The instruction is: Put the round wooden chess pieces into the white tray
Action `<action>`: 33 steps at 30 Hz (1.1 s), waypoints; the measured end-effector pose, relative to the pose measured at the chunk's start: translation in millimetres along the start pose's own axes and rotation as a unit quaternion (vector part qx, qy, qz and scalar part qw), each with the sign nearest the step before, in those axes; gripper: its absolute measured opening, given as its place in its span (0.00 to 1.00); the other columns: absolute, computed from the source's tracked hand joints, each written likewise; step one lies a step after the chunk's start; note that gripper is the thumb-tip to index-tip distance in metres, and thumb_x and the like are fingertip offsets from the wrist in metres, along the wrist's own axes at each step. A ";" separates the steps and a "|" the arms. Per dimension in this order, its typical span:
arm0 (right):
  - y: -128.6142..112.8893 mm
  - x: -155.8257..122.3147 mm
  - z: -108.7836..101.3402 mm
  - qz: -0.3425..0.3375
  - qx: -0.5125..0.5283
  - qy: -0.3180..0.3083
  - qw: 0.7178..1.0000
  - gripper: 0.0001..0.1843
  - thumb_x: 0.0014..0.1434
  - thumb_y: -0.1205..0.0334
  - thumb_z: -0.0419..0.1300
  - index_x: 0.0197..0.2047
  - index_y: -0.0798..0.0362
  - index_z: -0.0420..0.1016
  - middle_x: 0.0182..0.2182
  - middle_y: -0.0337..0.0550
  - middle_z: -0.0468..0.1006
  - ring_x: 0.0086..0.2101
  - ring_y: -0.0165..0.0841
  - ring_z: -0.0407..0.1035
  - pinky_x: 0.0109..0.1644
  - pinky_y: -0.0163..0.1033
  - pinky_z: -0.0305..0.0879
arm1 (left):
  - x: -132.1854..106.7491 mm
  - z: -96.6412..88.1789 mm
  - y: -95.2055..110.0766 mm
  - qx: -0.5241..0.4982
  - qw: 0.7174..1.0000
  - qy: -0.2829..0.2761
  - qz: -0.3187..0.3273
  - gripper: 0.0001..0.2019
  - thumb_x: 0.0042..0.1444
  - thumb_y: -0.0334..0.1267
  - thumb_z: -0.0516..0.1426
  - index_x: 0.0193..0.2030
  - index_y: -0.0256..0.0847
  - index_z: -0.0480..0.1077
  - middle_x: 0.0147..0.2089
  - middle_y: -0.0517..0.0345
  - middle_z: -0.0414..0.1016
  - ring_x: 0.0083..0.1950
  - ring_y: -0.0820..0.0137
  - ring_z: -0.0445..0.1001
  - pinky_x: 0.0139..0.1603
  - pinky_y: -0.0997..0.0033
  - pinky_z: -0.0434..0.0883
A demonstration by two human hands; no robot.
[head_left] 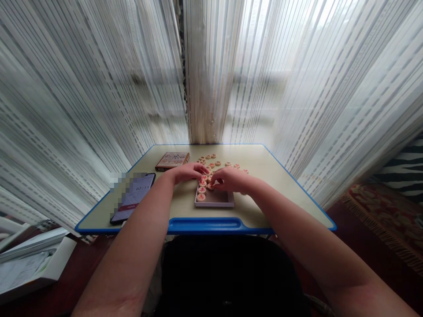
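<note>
A shallow box tray (214,204) sits near the front of the table, with round wooden Chinese chess pieces in it. Red-marked pieces run down its left side, one of them the near corner piece (201,197). My right hand (229,177) reaches over the tray from the right, its fingers pinched on a chess piece (210,186) beside that row. At the tray's far left edge is my left hand (193,171), fingers apart and curved over the pieces there; its fingertips are partly hidden. Loose chess pieces (217,163) lie scattered beyond both hands.
A patterned box lid (172,160) lies at the back left of the table (280,207). To the left is a phone (137,196) showing a timer. A blue pen groove (205,225) lines the front edge. Striped curtains (211,70) hang behind.
</note>
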State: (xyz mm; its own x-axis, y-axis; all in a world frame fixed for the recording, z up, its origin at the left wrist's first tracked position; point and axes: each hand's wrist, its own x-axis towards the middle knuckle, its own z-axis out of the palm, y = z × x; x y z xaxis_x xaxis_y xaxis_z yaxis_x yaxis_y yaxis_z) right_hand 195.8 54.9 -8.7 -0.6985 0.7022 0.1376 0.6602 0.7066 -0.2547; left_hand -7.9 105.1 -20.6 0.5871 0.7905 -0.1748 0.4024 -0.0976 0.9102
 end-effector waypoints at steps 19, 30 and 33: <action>24.0 -0.4 -14.5 0.181 -0.043 0.151 0.971 0.11 0.53 0.65 0.55 0.37 0.52 0.78 0.30 0.42 0.78 0.29 0.30 0.67 0.32 0.34 0.58 | -1.6 2.9 4.4 0.012 0.999 0.042 -0.006 0.14 0.35 0.34 0.58 0.34 0.38 0.74 0.35 0.59 0.74 0.35 0.71 0.68 0.37 0.71 0.64; 51.5 -1.5 -11.3 0.315 -0.040 0.150 0.936 0.14 0.57 0.61 0.53 0.43 0.52 0.76 0.41 0.48 0.74 0.39 0.37 0.69 0.36 0.37 0.62 | 12.8 2.6 -6.4 0.050 0.971 0.225 0.055 0.10 0.39 0.38 0.58 0.31 0.38 0.73 0.33 0.57 0.75 0.37 0.69 0.70 0.39 0.70 0.66; 54.2 -1.1 -8.2 0.330 -0.035 0.132 0.934 0.15 0.57 0.62 0.53 0.45 0.51 0.76 0.44 0.49 0.72 0.39 0.37 0.69 0.37 0.39 0.63 | 13.2 1.3 -6.7 0.051 0.963 0.256 0.072 0.11 0.40 0.39 0.57 0.31 0.38 0.73 0.34 0.56 0.76 0.38 0.68 0.71 0.40 0.69 0.67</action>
State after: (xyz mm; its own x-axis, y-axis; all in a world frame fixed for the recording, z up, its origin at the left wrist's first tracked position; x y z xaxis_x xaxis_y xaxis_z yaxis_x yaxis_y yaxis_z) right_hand 234.6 93.1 -14.8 -0.0460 0.9773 0.2070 0.9461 0.1091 -0.3049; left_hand -1.9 115.4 -29.5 0.2296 0.9559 0.1830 0.4250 -0.2676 0.8647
